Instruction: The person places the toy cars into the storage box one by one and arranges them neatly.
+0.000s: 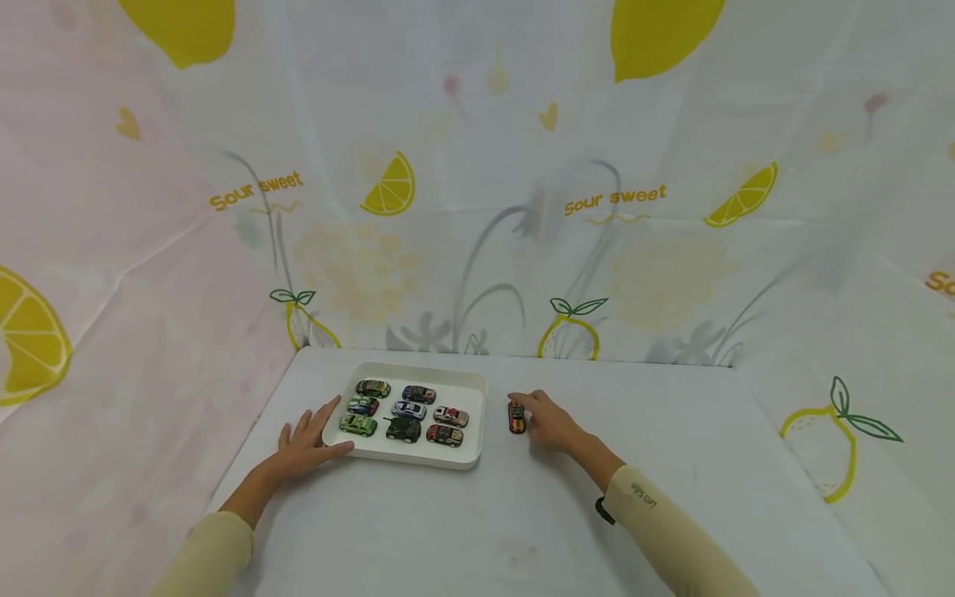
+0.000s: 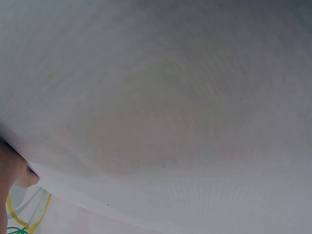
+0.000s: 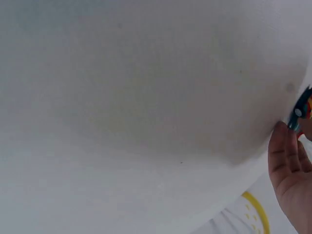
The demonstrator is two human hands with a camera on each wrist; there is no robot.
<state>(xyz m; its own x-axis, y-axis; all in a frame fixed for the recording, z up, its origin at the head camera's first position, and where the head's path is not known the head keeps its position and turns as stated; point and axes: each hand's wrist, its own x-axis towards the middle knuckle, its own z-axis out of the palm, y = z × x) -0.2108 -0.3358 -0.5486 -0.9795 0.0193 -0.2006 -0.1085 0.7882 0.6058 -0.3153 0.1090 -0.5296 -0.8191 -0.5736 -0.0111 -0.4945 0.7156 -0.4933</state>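
My left hand (image 1: pixel 302 448) lies at the left rim of a white tray (image 1: pixel 479 431), fingers spread, with fingertips and thumb at its edge. Several small toy cars stand in the tray, among them a bright green car (image 1: pixel 358 424), a white and blue car (image 1: pixel 409 410) and a dark armoured vehicle (image 1: pixel 403 429). To the right of the tray, my right hand (image 1: pixel 550 423) pinches a red and yellow toy car (image 1: pixel 516 417) at the tabletop. In the right wrist view, part of that car shows at the fingertips. Only a bit of the left hand (image 2: pixel 12 170) appears in the left wrist view.
A white cloth-covered table (image 1: pixel 448 531) spreads under both arms. Behind it and at the sides hang white lemon-printed sheets (image 1: pixel 462 249), meeting the table along its back edge. A dark band (image 1: pixel 605 510) circles the right wrist.
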